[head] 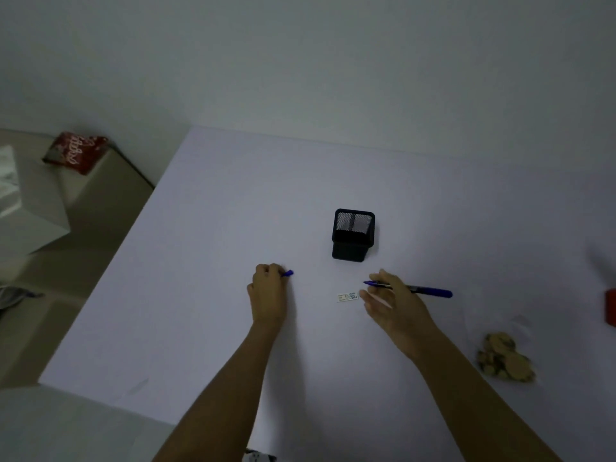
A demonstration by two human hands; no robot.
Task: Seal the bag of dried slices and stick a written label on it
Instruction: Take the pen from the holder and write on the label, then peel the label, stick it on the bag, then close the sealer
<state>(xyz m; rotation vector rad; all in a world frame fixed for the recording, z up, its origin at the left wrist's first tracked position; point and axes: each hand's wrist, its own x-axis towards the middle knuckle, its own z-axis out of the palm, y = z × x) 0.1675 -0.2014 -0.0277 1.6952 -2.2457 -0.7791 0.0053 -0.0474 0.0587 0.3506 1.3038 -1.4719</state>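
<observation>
A small white label [347, 297] lies flat on the white table [206, 201], between my two hands. My right hand [391, 300] holds a blue marker [423, 289] uncapped, its tip pointing left just above the label. My left hand [268, 290] is closed around the marker's blue cap [288, 273], which sticks out at the fingers. The clear bag of dried slices [505, 356] rests on the table at the right, apart from both hands; whether its top is sealed cannot be made out.
A black mesh pen holder [353, 235] stands behind the label. A red object [610, 308] is cut off at the right edge. Off the table's left side are a red packet [77, 151] and white boxes [30, 201].
</observation>
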